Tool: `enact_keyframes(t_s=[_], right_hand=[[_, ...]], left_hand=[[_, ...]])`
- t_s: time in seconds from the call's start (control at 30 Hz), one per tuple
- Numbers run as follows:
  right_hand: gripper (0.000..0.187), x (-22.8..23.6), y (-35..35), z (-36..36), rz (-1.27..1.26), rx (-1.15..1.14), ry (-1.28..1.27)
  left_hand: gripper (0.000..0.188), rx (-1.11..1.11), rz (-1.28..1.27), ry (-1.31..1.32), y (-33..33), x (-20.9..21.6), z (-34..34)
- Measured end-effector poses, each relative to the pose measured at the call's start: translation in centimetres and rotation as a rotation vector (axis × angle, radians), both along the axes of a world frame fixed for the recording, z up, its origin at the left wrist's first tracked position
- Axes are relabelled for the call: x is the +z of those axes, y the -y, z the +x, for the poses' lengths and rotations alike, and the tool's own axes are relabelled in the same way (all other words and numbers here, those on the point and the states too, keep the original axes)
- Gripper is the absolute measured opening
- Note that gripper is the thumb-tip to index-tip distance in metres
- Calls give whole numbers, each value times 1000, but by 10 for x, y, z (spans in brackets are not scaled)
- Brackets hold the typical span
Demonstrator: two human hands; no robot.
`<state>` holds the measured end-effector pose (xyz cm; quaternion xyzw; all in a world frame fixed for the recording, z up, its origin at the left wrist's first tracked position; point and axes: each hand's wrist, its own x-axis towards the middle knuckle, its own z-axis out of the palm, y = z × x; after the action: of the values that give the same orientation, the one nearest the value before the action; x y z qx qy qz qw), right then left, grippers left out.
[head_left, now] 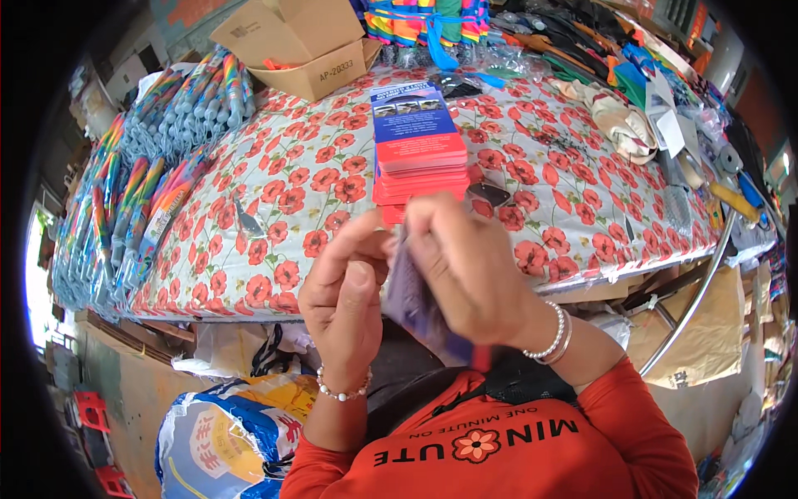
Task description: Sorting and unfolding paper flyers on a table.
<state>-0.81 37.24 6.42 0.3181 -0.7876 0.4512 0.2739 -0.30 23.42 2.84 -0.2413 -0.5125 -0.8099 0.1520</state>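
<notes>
Right hand [467,279] pinches a purple thing [406,293]; I can't tell if left hand [339,303] does. Cards [421,155] sit past the fingertips.

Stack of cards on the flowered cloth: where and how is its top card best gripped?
Likely at the near red edge of the top card, pinched from the near side: the card lies flat atop the stack, that edge facing the camera.

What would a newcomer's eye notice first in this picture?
Probably the white tablecloth printed with red poppies, filling the middle, and the stack of blue and red rectangular cards at its centre. Next, perhaps, the rainbow-coloured rolled bundles at the left, and the bare right hand gripping a blurred purplish item in the foreground.
</notes>
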Motion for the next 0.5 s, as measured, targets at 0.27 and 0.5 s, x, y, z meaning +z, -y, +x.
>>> enact_keyframes(t_s=[0.27, 0.5], right_hand=[[8, -17, 14, 11, -106, 139, 135], [10, -16, 13, 9, -78, 222, 240]], left_hand=[[13, 287, -86, -121, -5, -27, 6], [20, -13, 341, 48, -7, -17, 2]])
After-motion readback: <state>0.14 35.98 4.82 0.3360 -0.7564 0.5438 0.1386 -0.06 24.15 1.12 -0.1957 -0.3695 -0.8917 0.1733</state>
